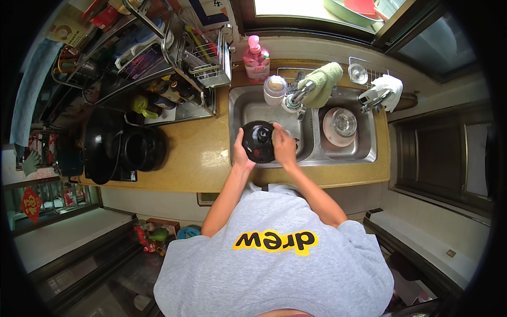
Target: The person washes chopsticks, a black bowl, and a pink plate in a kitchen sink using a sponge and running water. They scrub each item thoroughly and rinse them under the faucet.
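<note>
A glossy black round lid (253, 148), with what looks like a knob near its middle, is held over the left basin (251, 105) of the steel sink. My left hand (241, 149) grips its left edge, thumb pointing up along the rim. On the opposite side my right hand (284, 146) presses a thin pale pad (274, 137), perhaps a sponge, against the lid. Most of the pad is hidden by the fingers. Beyond my right hand is the faucet (304, 92), with a green towel (323, 83) draped over it.
The right basin (366, 146) holds a glass bowl (344, 122) on a plate (329, 136). A pink soap bottle (256, 63) and a white plastic container (275, 90) stand behind the left basin. Leftward are a black pot (156, 148), a wok (99, 144) and a metal rack (178, 63).
</note>
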Motion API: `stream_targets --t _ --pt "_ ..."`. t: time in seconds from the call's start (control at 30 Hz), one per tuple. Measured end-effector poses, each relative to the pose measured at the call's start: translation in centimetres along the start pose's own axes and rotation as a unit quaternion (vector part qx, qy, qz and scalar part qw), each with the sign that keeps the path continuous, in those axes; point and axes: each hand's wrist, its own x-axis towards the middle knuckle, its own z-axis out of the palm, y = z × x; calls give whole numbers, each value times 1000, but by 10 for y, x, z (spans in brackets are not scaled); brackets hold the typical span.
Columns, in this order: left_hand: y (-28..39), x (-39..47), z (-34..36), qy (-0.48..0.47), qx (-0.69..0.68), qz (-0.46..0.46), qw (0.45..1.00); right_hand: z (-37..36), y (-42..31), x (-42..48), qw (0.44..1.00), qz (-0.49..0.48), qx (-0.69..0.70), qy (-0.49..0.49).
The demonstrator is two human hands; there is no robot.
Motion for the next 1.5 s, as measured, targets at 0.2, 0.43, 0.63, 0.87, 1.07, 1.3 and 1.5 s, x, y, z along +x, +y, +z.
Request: stream_targets --t 0.2,0.43,0.63,0.87,1.07,1.3,1.5 --pt "-8 3 14 54 -62 70 994 8 -17 -16 911 -360 -203 4" --pt "-10 5 6 52 -65 56 995 -4 -10 3 996 -33 72 42" --pt "-3 9 -12 50 -103 -5 993 19 -10 -9 873 -474 -114 -16" --pt "7 -7 -14 -47 -33 -58 997 -3 33 48 988 62 114 83" --pt "-7 27 -58 23 31 -75 996 6 3 23 917 228 289 -150" --pt "15 17 -16 22 66 -236 969 -6 -20 -8 909 -189 -293 -230" --pt "18 25 -57 21 173 -199 964 -28 -8 -9 923 -142 -150 -326"
